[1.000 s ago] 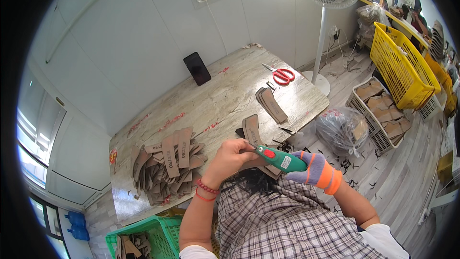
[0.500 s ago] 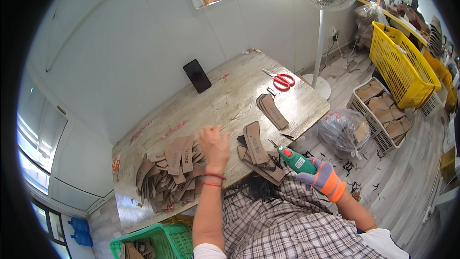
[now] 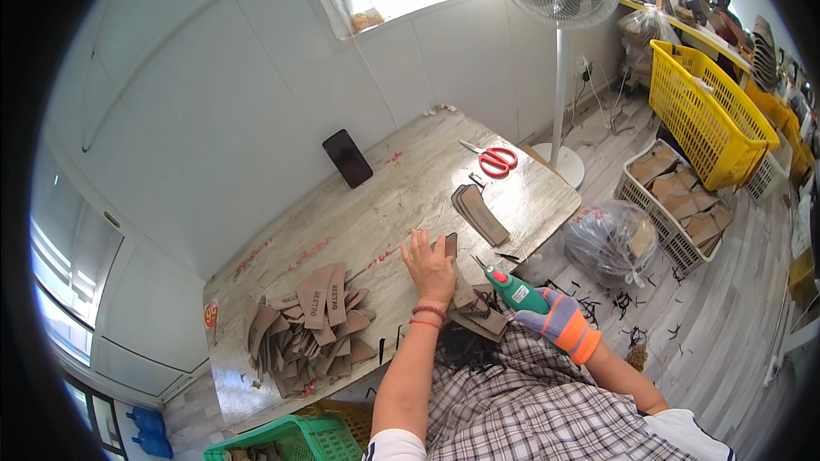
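Head view: left hand (image 3: pixel 430 266) has slid flat onto a brown piece (image 3: pixel 450 246), grip empty; gloved right hand (image 3: pixel 555 322) still grips the green tool (image 3: pixel 515 290).

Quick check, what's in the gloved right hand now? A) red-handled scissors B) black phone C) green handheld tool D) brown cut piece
C: the gloved right hand grips the green handheld tool, while the red-handled scissors lie apart on the table.

Left hand (image 3: pixel 430 266) flat, fingers spread; gloved right hand (image 3: pixel 557 323) fisted.
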Motion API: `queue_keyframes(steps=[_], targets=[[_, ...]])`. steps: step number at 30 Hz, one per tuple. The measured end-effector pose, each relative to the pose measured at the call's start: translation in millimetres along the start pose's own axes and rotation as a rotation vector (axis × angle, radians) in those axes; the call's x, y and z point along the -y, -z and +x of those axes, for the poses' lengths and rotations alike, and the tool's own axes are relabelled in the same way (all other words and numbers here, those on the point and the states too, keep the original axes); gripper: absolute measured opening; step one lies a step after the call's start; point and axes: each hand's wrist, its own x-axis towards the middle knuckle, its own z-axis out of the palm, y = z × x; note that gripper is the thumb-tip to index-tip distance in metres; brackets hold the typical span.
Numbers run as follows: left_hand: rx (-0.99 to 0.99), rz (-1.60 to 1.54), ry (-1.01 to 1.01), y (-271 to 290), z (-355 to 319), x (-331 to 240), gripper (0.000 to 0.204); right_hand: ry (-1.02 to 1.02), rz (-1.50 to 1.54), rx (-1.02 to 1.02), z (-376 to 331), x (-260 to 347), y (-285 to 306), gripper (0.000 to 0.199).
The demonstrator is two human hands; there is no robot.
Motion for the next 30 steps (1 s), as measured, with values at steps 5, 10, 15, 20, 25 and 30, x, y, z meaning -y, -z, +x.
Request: queue_keyframes(steps=[5,10,15,20,25,30], targets=[[0.019,-0.176,0.022,2.7,-0.5,2.1,0.037,0.008,0.042,-0.032,-1.0,-7.6,-1.9,0.043],[-0.106,-0.979,0.580,19.2,1.5,1.4,0.011,-0.024,0.117,-0.034,3.4,-6.5,-4.7,0.055],[-0.063,-1.624,0.896,80.6,1.0,-27.6,0.006,-0.013,0.075,-0.019,0.3,12.7,-12.4,0.048],[-0.157,-1.676,0.978,89.7,-7.9,-43.7,0.008,0.031,0.010,0.021,-5.5,18.8,-16.7,0.046],[-0.149,-1.693,0.993,81.9,-13.4,-50.7,0.008,0.098,-0.024,0.017,-5.8,13.9,-15.7,0.046],[-0.042,-1.770,1.028,85.0,-18.2,-58.9,0.008,0.051,0.152,0.001,-10.4,20.4,-15.7,0.049]])
